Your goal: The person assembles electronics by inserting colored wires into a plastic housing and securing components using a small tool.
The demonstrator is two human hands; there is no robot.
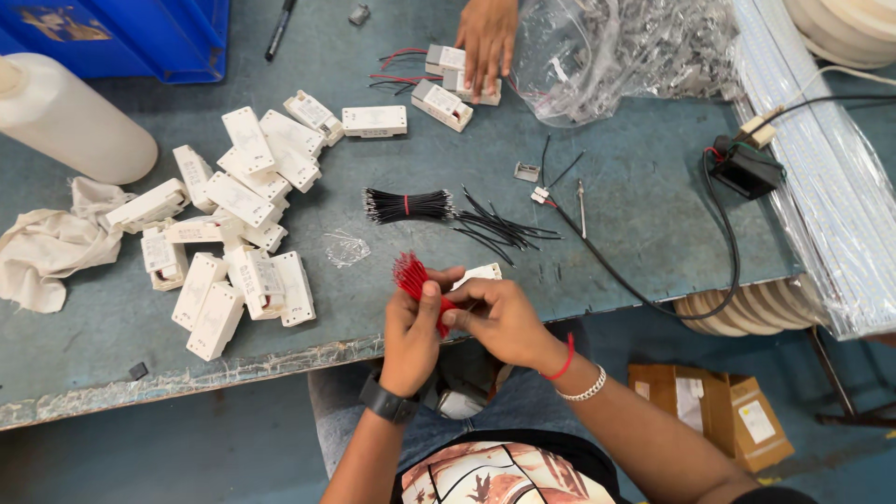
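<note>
At the surface [597,215] edge | our left hand [412,329] grips a red wire bundle [412,277] | our right hand [499,317] pinches its wires, fingers curled shut.

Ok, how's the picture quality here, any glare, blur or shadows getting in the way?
Head view: even, soft light with only faint shadows under the white plastic housings; bright glare on the clear plastic bag and the plastic-wrapped strips; the left hand, right hand and red wire bundle look sharp; slight wide-angle bending at the table edge.

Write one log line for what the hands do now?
left hand: grips red wire bundle | right hand: pinches the wires | white box: behind hands
</note>
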